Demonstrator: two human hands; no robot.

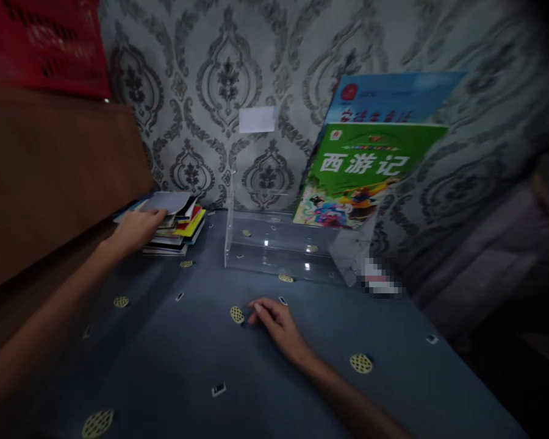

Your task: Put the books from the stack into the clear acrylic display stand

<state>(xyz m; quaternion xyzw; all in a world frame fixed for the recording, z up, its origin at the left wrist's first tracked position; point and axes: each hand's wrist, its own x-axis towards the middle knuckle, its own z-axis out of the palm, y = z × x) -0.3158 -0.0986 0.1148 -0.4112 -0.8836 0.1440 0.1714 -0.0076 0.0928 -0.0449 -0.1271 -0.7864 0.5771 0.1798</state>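
Note:
On the left, my left hand (139, 227) is at the near edge of the top grey-covered book (167, 202) and appears to grip it. Its thumb lies over the cover, while the other fingers are partly hidden. That book tops a stack of books (176, 235) with uneven edges. My right hand (274, 320) hovers low over the table, loosely curled with fingers apart and nothing in it. Beyond it stands a clear acrylic book rack (279, 244). A green book (361, 174) leans upright in the rack's right side, in front of a blue book (393, 97).
The table (174, 347) wears a blue-grey cloth with yellow and white printed patches. A brown box (59, 177) borders it on the left, with a red bag (46, 49) on top. Patterned wallpaper (229, 67) rises behind. A blurred-out item (379, 279) lies right of the rack.

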